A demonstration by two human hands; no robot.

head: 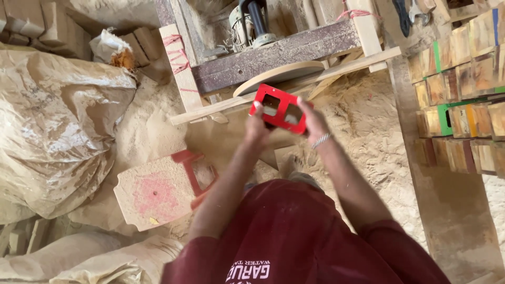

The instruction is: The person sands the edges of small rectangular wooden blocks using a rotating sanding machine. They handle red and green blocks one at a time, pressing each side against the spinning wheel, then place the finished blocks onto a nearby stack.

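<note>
Hands: left [256,126], right [314,122] clasp red frame [280,108] by opposite ends.

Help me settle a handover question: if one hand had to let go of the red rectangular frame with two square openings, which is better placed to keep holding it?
Probably the right hand: it wraps the red rectangular frame's far end. The left hand pinches only the near corner.

The red frame's [280,109] lower corners are hidden behind the left hand [256,126] and right hand [314,122]. The stacked wooden blocks [463,89] run off the right edge. The machine [247,23] is cut off at the top.
</note>
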